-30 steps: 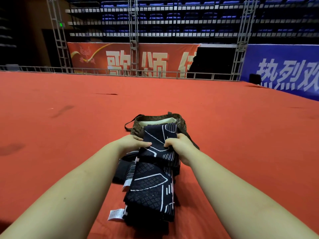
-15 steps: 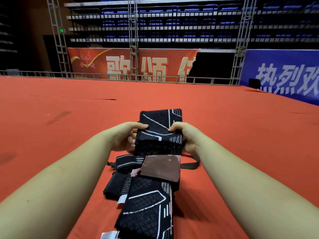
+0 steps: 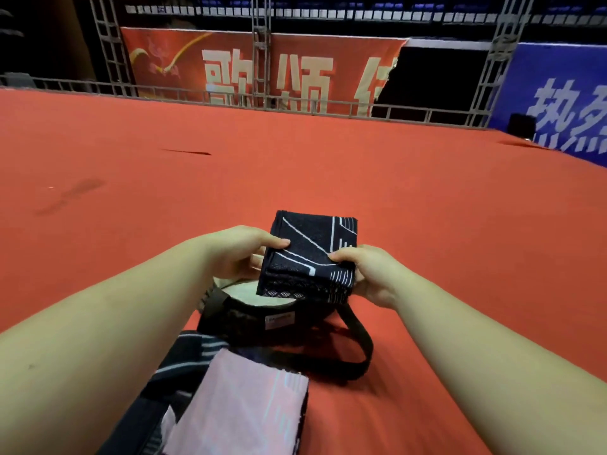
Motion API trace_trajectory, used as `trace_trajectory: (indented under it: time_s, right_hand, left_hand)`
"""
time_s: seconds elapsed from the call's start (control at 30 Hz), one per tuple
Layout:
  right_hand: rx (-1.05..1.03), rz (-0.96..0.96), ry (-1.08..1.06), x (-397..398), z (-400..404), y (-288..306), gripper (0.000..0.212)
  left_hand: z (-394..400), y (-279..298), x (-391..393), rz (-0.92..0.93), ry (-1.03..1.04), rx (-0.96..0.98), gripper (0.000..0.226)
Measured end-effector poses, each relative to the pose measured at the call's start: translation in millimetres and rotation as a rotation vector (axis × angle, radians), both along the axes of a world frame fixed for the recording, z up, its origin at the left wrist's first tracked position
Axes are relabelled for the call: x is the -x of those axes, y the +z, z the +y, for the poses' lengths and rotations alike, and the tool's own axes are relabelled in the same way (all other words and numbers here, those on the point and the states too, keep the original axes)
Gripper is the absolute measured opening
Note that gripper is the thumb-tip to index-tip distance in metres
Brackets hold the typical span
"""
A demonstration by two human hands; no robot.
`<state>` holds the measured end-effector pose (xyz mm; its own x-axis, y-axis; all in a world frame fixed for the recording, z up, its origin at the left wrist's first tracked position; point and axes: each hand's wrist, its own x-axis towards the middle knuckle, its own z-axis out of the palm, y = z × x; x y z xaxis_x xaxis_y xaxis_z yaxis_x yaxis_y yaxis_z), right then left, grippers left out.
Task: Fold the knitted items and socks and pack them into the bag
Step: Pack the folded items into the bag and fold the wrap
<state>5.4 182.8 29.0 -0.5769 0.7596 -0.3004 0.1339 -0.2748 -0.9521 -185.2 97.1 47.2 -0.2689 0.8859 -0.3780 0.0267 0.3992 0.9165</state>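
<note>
While gripped both sides, folded knit (image 3: 308,257) above bag rim (image 3: 236,298).

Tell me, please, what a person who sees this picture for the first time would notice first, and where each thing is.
The folded black knitted item with white lines draws the eye first: the left hand and right hand hold it in the middle, over the open mouth of the dark bag. Nearer the camera lies a pink knitted piece. All sit on the wide red carpet.

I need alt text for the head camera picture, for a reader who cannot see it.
Two bare hands, left hand and right hand, hold a folded black knitted item above an open dark bag on red carpet. More folded knitwear, black and pink, lies nearer the camera.
</note>
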Motion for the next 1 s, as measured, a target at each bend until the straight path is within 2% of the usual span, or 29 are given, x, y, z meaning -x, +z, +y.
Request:
trace_trajectory:
  time_s: [0.13, 0.33, 0.47, 0.63, 0.83, 1.0]
  right_hand:
    - [0.021, -0.025, 0.019, 2, 12, 33, 0.008]
    - [0.034, -0.078, 0.047, 17, 25, 117, 0.021]
    - [0.071, -0.1, 0.029, 29, 23, 146, 0.034]
    - [0.079, -0.246, 0.068, 42, 1, 125, 0.031]
    - [0.127, -0.3, 0.021, 67, -7, 78, 0.023]
    - [0.123, -0.475, 0.017, 81, 3, 31, 0.029]
  left_hand:
    - [8, 31, 1, -0.032, 0.033, 0.028, 0.003]
    - [9, 112, 10, -0.109, 0.099, 0.015, 0.007]
    - [1, 131, 18, -0.201, 0.124, 0.064, 0.026]
    - [-11, 104, 28, -0.121, 0.095, 0.154, 0.033]
    - [-12, 56, 47, -0.147, 0.117, 0.233, 0.034]
    - [-3, 17, 54, -0.139, 0.116, 0.329, 0.041]
